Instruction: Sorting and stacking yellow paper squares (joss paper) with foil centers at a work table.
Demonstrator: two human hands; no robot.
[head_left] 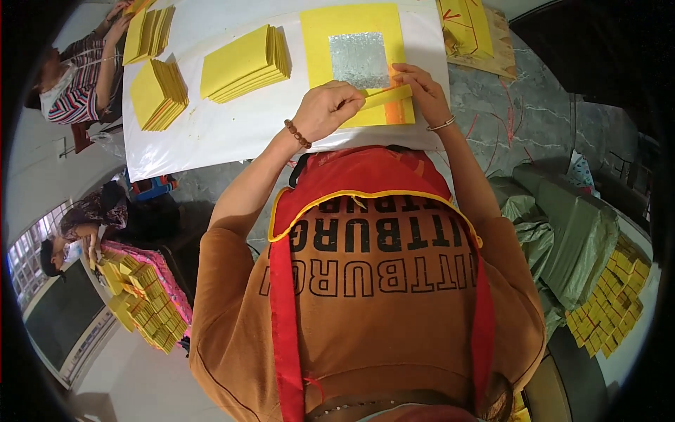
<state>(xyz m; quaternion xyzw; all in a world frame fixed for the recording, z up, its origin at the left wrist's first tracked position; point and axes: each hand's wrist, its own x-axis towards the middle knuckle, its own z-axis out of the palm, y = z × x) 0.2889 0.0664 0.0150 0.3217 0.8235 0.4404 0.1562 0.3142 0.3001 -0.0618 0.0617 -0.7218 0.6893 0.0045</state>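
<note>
A yellow paper sheet (320,39) with a silver foil square (357,56) and an orange band (401,53) along its right side lies on the white-covered table in front of me. A narrow yellow paper strip (385,103) is raised across its near part. My left hand (327,112) is closed, its thumb and curled fingers pinching the strip's left end. My right hand (425,95) is at the strip's right end, fingers bent over it beside the orange band; its thumb is mostly hidden.
On the white table cover (232,137) stand a middle paper stack (242,62) and a left paper stack (156,95). Another person (81,77) handles yellow paper at the far left. A second person (98,214) is near piled yellow bundles (151,309). A wooden board (498,53) bears yellow paper.
</note>
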